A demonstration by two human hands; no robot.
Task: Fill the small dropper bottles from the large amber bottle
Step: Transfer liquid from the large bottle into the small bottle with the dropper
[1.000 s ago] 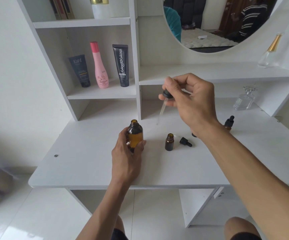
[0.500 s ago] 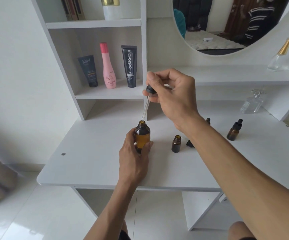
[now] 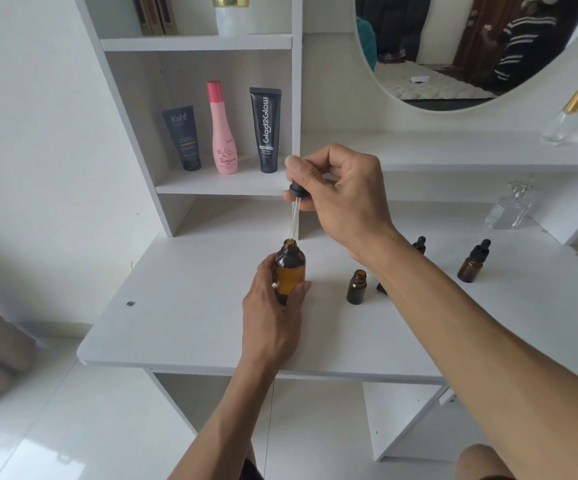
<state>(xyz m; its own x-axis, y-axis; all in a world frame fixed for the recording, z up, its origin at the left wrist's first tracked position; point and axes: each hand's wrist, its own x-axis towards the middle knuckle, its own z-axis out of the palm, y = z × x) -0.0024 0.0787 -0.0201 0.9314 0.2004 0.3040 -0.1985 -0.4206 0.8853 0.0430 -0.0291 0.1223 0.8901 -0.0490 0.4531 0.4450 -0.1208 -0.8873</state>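
Fingers [image 3: 301,168] of the right hand [image 3: 343,195] pinch the fragile glass dropper [image 3: 294,216] by its cap; left hand [image 3: 273,306] grips the smooth large amber bottle [image 3: 290,268] on the bench [image 3: 183,327].

One head-worn wide-angle view looks forward and down from close above the white bench [image 3: 183,327], shelves and mirror filling the upper frame.

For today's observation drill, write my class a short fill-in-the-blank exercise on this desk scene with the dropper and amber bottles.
1. The left hand holds the large ____ bottle on the desk.
2. The right hand pinches a ____ above that bottle's mouth.
3. The small bottle nearest the large one has no ____ on it.
4. On the shelf, the bottle between the two dark tubes is ____.

Missing words: amber; dropper; cap; pink
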